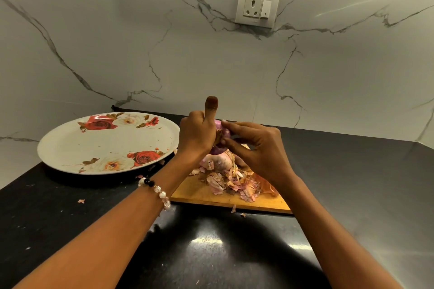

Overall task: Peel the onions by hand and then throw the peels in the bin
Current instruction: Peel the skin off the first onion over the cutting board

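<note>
Two hands meet above the far end of the board (204, 195), both working on one onion (219, 129). That onion is purple, held in the air over the board, and mostly hidden between the hands. The left hand (196, 134) grips it with curled fingers, thumb sticking straight up, clear of the bulb. The right hand (256, 145) comes in from the right side, and its fingertips (225, 123) pinch at the onion's skin near the top; whether a strip has come loose under them I cannot tell. A bead bracelet (157, 191) sits on the left wrist. Directly under the held onion, another onion (217, 161) rests on the board, pale pink and partly skinned. Just in front of it, on the near half of the board, lies a heap of peels (232, 184), papery, pink and tan, spread toward the board's right edge. A few stray scraps (81, 201) lie on the black counter (70, 218) left of the board and along its near edge. Left of the board, just beside it, a round plate (103, 138) printed with roses sits on the counter with nothing on it. Behind the board rises a white marble wall (141, 42), and high on it, above the board, a socket (257, 7) with a switch.
</note>
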